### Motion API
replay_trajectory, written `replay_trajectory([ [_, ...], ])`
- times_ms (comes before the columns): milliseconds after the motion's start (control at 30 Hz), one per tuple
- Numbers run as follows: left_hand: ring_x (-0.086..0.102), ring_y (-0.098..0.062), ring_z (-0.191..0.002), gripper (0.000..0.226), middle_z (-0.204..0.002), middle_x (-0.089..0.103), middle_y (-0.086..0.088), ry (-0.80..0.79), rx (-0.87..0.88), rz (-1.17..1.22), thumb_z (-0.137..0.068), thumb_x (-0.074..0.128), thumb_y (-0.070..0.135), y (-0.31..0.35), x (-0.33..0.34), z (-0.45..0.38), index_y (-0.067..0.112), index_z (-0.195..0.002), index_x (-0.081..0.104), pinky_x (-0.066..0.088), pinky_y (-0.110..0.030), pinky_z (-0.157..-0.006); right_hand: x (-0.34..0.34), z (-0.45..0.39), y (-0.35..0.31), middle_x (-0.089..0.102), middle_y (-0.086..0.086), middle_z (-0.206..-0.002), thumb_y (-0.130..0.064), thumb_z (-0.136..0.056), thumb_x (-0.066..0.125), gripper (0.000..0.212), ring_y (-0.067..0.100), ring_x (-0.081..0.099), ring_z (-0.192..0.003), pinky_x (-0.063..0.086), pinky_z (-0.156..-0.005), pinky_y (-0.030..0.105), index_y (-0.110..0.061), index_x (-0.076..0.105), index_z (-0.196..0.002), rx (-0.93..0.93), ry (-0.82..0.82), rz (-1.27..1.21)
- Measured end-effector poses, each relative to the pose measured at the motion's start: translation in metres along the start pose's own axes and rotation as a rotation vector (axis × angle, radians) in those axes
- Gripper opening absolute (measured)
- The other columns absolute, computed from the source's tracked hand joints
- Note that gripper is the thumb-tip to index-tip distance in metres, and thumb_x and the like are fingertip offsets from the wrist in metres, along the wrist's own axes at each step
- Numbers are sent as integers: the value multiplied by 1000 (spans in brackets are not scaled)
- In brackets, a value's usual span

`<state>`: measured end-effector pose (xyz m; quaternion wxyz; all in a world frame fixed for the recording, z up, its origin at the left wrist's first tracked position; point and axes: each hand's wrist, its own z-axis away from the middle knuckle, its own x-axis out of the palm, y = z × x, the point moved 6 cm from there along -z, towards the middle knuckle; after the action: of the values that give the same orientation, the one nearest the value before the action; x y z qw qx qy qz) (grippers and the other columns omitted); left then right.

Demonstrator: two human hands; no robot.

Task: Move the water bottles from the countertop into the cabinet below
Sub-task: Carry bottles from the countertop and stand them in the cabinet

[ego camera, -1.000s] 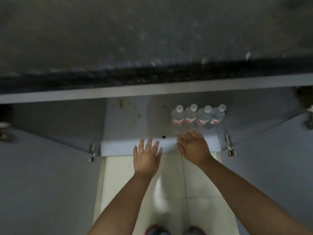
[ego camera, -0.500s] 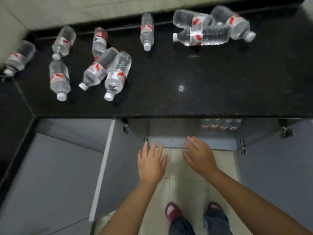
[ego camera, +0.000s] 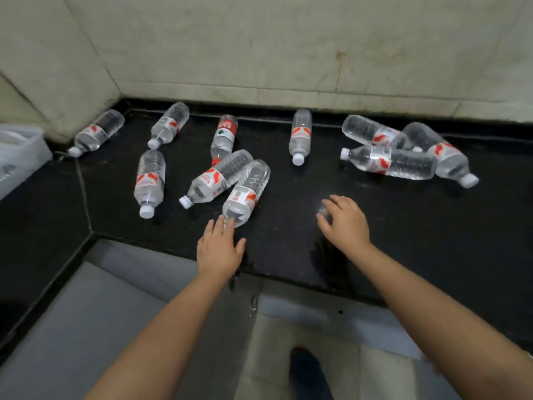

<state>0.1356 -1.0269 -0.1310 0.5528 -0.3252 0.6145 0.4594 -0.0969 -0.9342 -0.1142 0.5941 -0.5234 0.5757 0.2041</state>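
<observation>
Left fingers (ego camera: 223, 226) straight, touching nearest bottle (ego camera: 246, 193), right hand (ego camera: 344, 222) loosely open

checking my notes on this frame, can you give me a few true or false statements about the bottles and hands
1. All the water bottles on the black countertop lie on their sides. True.
2. The left hand grips a bottle lifted off the counter. False: its fingers are straight, reaching to the nearest bottle, which lies on the counter.
3. The right hand holds nothing. True.
4. One bottle has a full red label. True.
5. The three bottles at the right lie apart from each other. False: they lie bunched together, overlapping.
</observation>
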Motion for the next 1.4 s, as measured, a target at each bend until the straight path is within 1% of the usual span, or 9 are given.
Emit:
replay_trajectory([
  [167,45,-30,-122,62,-137,40,-12,-77,-85,149,-87,57,34,-8,16,-59,13,-138,31,45,-42,-94,40,-125,-6,45,14,-140,-27,-87,60,49,32,39,-128,39,-103,44,-9,48,-132,15,-113,50],
  [300,57,-32,-105,54,-117,55,-17,55,-47,219,-77,71,25,-20,21,-72,8,-124,51,51,-38,-79,75,-187,-11,42,17,-136,-17,-87,60,47,37,41,-120,45,-94,45,-8,47,-131,-1,-160,49],
  [500,64,-44,-76,52,-88,59,-33,158,13,214,-54,84,-3,-18,30,-64,-13,-98,59,56,-43,-61,103,-209,-14,38,25,-134,-3,-88,54,32,41,40,-116,48,-85,47,2,51,-119,-17,-105,137],
  [633,62,-44,-78,36,-87,58,-33,121,-61,266,-60,79,-7,-18,32,-59,-16,-87,57,54,-40,-60,96,-204,-13,38,26,-133,5,-87,50,33,41,40,-115,48,-87,47,2,51,-120,5,-79,112],
  [733,58,-37,-90,31,-101,56,-25,104,-156,286,-71,71,2,-21,25,-46,-9,-97,57,48,-38,-69,79,-175,-5,41,25,-129,7,-84,50,33,41,40,-113,47,-88,43,3,55,-116,17,-64,58],
  [933,63,-38,-83,27,-89,62,-28,294,-57,394,-62,76,-3,-1,-30,7,-10,-85,65,48,-34,-69,11,-53,-7,53,33,-91,17,-64,61,15,44,51,-84,43,-61,34,11,64,-77,-85,66,-74],
  [1167,64,-35,-77,24,-80,64,-27,414,355,364,-67,76,5,36,-109,100,-7,-86,69,47,-33,-70,-79,113,-34,56,33,-82,18,-57,70,16,44,58,-74,49,-65,40,11,68,-71,-72,15,-134],
  [1267,58,-21,-74,37,-73,65,-23,318,595,355,-69,55,28,55,-119,139,-5,-80,68,37,-26,-67,-123,162,-34,59,25,-87,9,-62,71,16,37,59,-80,42,-68,30,5,71,-77,-10,-22,-120],
  [1400,59,-27,-81,41,-82,64,-17,4,554,385,-66,56,35,67,-76,174,1,-87,67,38,-25,-69,-148,205,-22,62,18,-95,1,-65,71,21,31,60,-88,27,-63,17,-2,73,-85,91,-102,-150],
])
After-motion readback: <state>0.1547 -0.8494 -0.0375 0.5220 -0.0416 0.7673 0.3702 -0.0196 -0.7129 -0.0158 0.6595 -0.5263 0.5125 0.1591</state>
